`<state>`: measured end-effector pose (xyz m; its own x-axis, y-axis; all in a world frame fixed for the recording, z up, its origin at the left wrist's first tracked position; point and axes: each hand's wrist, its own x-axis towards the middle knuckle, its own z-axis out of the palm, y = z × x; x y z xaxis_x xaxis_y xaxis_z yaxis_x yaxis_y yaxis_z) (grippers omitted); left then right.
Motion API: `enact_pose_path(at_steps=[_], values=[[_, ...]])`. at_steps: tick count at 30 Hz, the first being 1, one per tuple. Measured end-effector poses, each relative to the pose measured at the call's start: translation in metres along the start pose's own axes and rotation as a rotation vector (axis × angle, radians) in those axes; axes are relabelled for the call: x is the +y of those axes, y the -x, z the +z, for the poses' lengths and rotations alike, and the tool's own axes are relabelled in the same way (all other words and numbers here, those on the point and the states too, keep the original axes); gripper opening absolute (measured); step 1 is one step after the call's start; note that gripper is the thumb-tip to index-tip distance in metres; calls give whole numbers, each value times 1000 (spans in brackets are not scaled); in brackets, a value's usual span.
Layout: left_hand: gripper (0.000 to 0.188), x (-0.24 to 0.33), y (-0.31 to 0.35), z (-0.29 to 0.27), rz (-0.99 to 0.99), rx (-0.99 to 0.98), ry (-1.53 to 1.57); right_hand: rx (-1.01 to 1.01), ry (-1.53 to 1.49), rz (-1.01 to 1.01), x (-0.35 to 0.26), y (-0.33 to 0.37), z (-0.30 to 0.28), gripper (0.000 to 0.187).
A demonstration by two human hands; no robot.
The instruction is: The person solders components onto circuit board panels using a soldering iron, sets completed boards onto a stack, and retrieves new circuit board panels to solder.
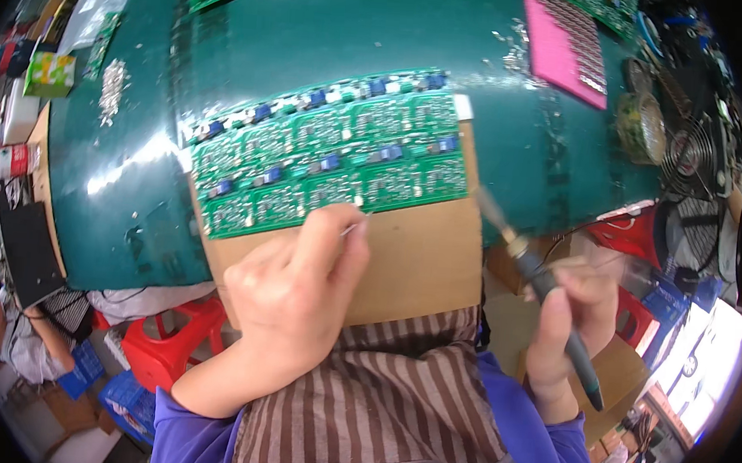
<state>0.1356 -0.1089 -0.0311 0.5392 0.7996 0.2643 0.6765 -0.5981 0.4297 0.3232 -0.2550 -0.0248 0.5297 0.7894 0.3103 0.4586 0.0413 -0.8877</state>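
Note:
My right hand (585, 307) grips a soldering iron (548, 287) with a dark handle and a brass-coloured collar. Its blurred tip points up and left, just right of the cardboard and apart from the boards. A green circuit board panel (333, 151), with rows of blue components and many small parts, lies on a sheet of brown cardboard (422, 244). By the panel's lower edge, my left hand (299, 269) is closed in a pinch. Between thumb and forefinger shows a short, thin, silvery piece (352, 228), too small to name.
The table has a dark green mat (342, 32). Small metal parts (112, 91) lie in a pile at left. Pink foam (564, 47) with rows of pins sits at the far right, near a tape roll (640, 130) and a fan (690, 155). A red stool (170, 338) stands below left.

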Motion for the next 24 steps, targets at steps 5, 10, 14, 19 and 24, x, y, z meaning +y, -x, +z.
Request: enact_pose_path(at_steps=[5, 10, 14, 19, 24], values=[[15, -5, 5, 3, 17, 9, 29, -108, -80, -19, -3, 0, 24, 17], [16, -7, 7, 6, 44, 33, 23, -114, -35, -49, 2, 0, 35, 16], [15, -7, 5, 5, 121, 48, -17, -128, -32, -51, 1, -1, 36, 16], [14, -8, 3, 7, 173, 43, -35, -140, -3, -65, 3, -2, 38, 17], [20, -10, 4, 11, 214, 50, -8, -183, 49, -135, -2, -6, 38, 18]])
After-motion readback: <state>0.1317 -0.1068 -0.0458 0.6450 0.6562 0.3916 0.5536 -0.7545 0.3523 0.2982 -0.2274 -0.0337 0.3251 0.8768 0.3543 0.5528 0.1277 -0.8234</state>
